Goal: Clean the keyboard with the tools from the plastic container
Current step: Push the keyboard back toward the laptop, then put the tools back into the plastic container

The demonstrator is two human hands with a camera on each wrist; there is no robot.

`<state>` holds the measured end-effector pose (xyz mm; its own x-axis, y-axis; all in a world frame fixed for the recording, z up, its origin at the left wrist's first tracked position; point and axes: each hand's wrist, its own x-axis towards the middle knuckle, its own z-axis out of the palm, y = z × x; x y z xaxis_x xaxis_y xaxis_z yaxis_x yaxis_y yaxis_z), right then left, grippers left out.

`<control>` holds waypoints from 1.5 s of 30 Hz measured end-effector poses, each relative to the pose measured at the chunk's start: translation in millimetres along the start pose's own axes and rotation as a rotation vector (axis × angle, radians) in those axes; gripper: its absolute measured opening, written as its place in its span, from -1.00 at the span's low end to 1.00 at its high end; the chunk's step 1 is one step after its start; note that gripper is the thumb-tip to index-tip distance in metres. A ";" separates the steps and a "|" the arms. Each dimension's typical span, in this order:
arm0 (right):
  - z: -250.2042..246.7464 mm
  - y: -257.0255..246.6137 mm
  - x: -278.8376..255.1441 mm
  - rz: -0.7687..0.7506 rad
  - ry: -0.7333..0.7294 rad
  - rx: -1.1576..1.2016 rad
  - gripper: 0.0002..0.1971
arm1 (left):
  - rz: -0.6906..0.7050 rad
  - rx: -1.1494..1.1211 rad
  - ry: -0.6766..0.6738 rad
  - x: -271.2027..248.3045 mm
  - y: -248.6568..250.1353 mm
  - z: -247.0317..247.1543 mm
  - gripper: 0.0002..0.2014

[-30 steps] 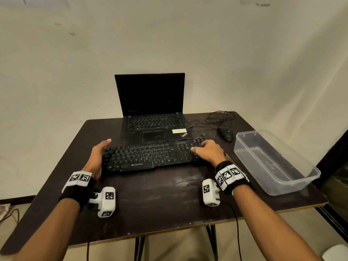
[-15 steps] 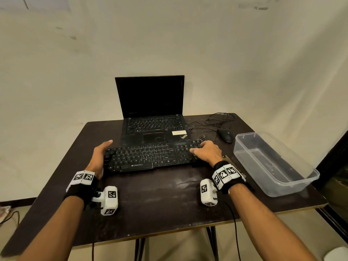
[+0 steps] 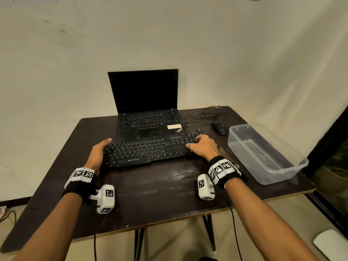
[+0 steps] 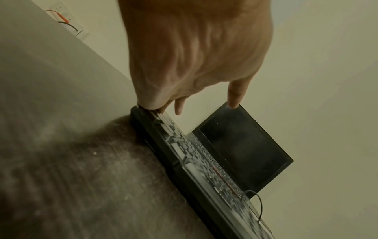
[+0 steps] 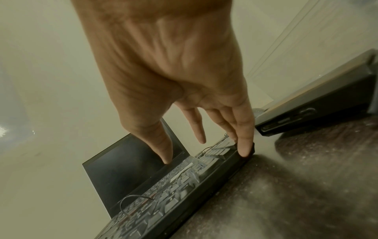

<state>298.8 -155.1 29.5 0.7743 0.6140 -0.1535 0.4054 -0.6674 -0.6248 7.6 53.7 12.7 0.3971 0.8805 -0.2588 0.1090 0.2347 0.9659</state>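
A black keyboard point(image 3: 148, 151) lies across the dark table, its far edge against the open laptop's front. My left hand point(image 3: 98, 153) rests at the keyboard's left end with the fingers laid along that edge; in the left wrist view the left hand point(image 4: 194, 64) touches the keyboard point(image 4: 194, 161) at its corner. My right hand point(image 3: 202, 147) lies on the right end, fingers straight. The right wrist view shows the right hand point(image 5: 174, 80) with its little finger on the corner of the keyboard point(image 5: 184, 186). A clear plastic container point(image 3: 233, 146) stands to the right.
The laptop point(image 3: 146, 117) stands open behind the keyboard with a dark screen. A black mouse point(image 3: 220, 127) and its tangled cable point(image 3: 212, 112) lie at the back right. A dark flat object with a pale top point(image 5: 317, 100) sits just right of the keyboard. The table point(image 3: 160, 194) has bare wood in front.
Both hands stay at the two ends of the keyboard. The head view has tilted up slightly; nothing on the table has visibly moved.
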 end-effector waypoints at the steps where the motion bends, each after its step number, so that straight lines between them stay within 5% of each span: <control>1: -0.1 3.9 -1.3 -0.011 0.000 0.009 -0.31 | 0.001 0.015 0.008 1.3 -1.1 0.2 -0.49; 19: -4.0 14.3 1.0 -0.043 -0.026 -0.006 -0.22 | -0.005 -0.005 -0.002 8.0 -4.5 13.8 -0.57; 23: -8.8 15.6 -16.1 -0.075 0.015 0.014 -0.23 | -0.009 0.108 0.095 39.3 -19.8 -4.3 -0.20; 25: -13.8 23.8 -36.3 -0.135 0.096 0.034 -0.28 | 0.120 0.322 0.253 34.5 -21.1 1.9 -0.14; 28: -22.9 51.9 -73.2 -0.191 0.258 0.065 -0.49 | 0.375 0.482 0.313 -16.3 -7.7 45.0 -0.33; 33: -40.1 109.8 -118.9 -0.132 0.426 -0.047 -0.67 | 0.590 0.611 -0.031 -48.8 -15.2 127.2 -0.76; 39: -39.0 144.0 -142.1 -0.113 0.432 -0.172 -0.58 | 0.725 1.059 -0.548 -75.3 -22.5 248.4 -0.30; 45: -29.1 154.5 -133.1 -0.159 0.364 -0.238 -0.65 | 0.679 1.205 -0.542 -79.2 -21.4 322.3 -0.20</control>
<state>272.5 -352.2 -24.2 0.7965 0.5571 0.2350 0.6001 -0.6813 -0.4192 267.5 -153.8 11.6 0.9334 0.3590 -0.0013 0.3316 -0.8607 0.3864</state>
